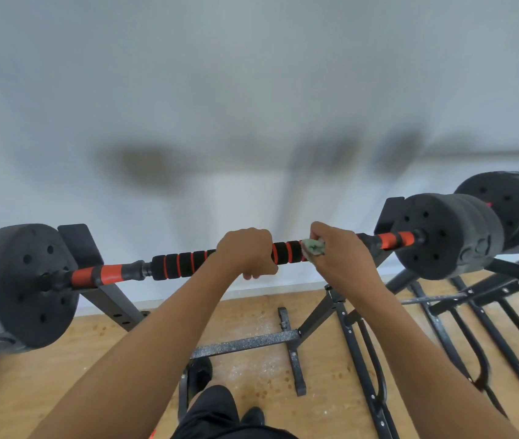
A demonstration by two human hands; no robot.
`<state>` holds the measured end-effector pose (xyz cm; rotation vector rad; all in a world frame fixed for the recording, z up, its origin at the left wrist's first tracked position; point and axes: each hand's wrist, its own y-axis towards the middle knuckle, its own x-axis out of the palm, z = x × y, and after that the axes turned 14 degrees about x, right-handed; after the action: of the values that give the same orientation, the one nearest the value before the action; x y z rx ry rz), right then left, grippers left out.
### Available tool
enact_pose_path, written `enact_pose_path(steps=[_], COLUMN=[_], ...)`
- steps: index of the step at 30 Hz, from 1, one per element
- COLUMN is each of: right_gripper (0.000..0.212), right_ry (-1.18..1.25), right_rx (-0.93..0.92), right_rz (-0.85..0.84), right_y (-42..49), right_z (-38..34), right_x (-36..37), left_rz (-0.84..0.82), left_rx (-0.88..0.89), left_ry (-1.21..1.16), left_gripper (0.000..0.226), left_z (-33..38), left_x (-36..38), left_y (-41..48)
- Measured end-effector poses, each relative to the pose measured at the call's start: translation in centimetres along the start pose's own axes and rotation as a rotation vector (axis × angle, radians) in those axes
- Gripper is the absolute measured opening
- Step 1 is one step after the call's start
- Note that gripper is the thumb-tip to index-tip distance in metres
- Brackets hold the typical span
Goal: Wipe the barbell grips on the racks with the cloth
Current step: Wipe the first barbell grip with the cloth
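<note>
The barbell (175, 264) looks heavy and lies across the rack (109, 296), so the left grip (245, 252) wraps its squashy foam middle while the right grip (340, 255) squeezes the soft, light cloth (313, 246) round the foam's right end.

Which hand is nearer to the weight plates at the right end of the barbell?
Right. The right hand holds the cloth on the foam grip, left of the weight plates; the left hand grips the foam grip farther left.
</note>
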<state>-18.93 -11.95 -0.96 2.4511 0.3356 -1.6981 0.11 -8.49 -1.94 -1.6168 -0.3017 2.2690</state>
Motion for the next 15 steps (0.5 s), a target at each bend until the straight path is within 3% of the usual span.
enact_pose_path(steps=[5,11,13,15], right_gripper=[0.014,0.023,0.019,0.015], right_ry=[-0.080,-0.108,-0.055,-0.024], right_rx=[-0.038,-0.003,-0.015,-0.017], right_rz=[0.003,-0.080,-0.079,-0.089], right_y=[1.5,3.1,2.1,1.3], right_z=[-2.4,-3.2,-2.1,-0.9], right_x=[0.3,0.3,0.0,-0.2], left_rz=[0.267,0.326,0.238,0.124], left_rx=[-0.002,0.017,0.058,0.088], left_ry=[0.254,0.321,0.241,0.006], left_gripper=[0.012,0.011,0.035,0.064], left_z=[0.5,0.4,0.2,0.0], left_x=[2.1,2.8,2.0,0.5], left_y=[-0.6,-1.0,-0.9,-0.3])
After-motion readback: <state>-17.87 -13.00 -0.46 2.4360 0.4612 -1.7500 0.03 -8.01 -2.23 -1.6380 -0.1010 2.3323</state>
